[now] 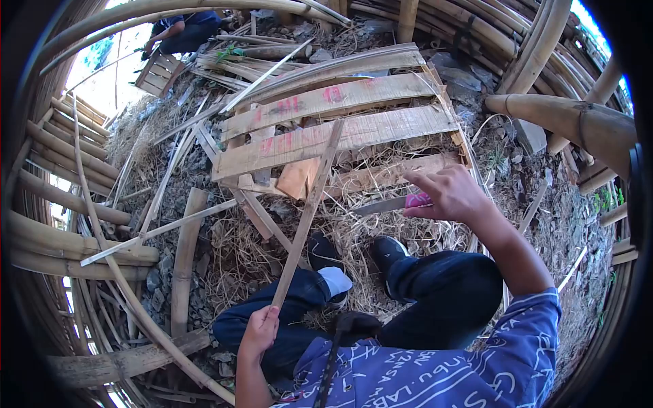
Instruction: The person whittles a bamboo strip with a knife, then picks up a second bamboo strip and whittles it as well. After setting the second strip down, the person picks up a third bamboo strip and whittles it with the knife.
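My left hand [259, 331] is closed round the lower end of a long, narrow wooden strip [307, 214]. The strip slants up and away, its far end over the pale slats of a wooden crate [286, 145] with pink marks. My right hand [445, 194], near the crate's front right corner, grips the pink handle [418, 200] of a knife. The knife's blade [382, 206] points left toward the strip, apart from it. Below the blade, dry straw [354, 238] covers the ground around my shoes.
Bamboo poles [575, 122] stand at the right, and more bamboo [75, 238] lines the left. Loose strips [163, 231] lie left of the crate. Another person [187, 30] sits at the upper left beside a small slatted crate [160, 73].
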`<state>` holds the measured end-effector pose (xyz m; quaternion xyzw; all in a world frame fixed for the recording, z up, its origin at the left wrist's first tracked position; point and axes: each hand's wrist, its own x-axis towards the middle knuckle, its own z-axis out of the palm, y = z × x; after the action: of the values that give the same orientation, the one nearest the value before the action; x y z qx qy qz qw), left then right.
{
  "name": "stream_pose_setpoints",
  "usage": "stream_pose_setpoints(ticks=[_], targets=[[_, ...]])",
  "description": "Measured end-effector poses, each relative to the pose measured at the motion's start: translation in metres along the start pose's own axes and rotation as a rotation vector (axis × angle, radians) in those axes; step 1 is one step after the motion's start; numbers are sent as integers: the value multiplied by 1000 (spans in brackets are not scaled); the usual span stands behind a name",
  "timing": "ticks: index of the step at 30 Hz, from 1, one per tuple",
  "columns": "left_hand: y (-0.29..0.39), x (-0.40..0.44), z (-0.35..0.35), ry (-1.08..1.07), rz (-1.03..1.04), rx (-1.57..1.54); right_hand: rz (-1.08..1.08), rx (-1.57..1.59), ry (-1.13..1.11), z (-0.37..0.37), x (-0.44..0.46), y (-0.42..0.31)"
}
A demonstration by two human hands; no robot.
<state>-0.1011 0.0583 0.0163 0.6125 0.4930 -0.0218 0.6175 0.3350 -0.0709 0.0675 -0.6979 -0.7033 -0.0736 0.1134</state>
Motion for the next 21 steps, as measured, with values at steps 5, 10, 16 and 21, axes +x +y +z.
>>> stream_pose_setpoints(ticks=[5, 10, 16, 21], targets=[[7, 9, 7, -17, 31, -23, -144, -184, 102, -7, 7, -16], [13, 8, 8, -5, 70, -9, -261, -248, 210, -16, 17, -21], [13, 14, 9, -45, 87, 16, -252, -46, 335, 8, 19, -22], [15, 22, 16, -85, 55, -1, -91, 247, 199, 21, 18, -19]])
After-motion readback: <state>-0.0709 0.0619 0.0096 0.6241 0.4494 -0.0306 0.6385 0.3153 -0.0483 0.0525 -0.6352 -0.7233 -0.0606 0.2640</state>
